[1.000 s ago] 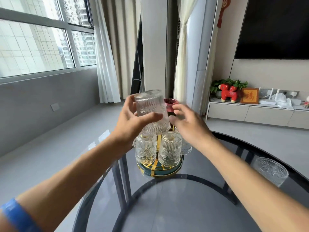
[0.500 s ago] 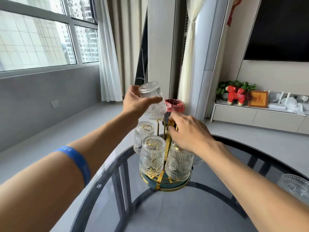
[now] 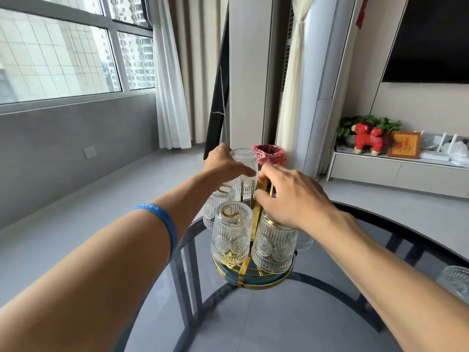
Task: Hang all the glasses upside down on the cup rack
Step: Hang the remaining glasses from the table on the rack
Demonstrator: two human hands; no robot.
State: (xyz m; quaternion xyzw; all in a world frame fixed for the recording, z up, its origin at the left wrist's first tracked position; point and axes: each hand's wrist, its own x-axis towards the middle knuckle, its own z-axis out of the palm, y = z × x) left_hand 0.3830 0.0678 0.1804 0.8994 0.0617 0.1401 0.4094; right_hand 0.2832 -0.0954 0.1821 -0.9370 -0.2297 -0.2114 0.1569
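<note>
Ribbed inverted glass (image 3: 244, 171) in left hand (image 3: 225, 166), over gold-wire rack (image 3: 256, 273).

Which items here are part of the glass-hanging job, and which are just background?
Job:
- cup rack
- inverted glass gripped by left hand
- right hand steadying the rack
- hung glasses
- loose glass at the table's right edge

Background:
- red-lined bin
- red toy
- framed picture
- plant

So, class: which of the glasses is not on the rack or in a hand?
The glass at the table's right edge, standing apart from the rack and untouched.
</note>
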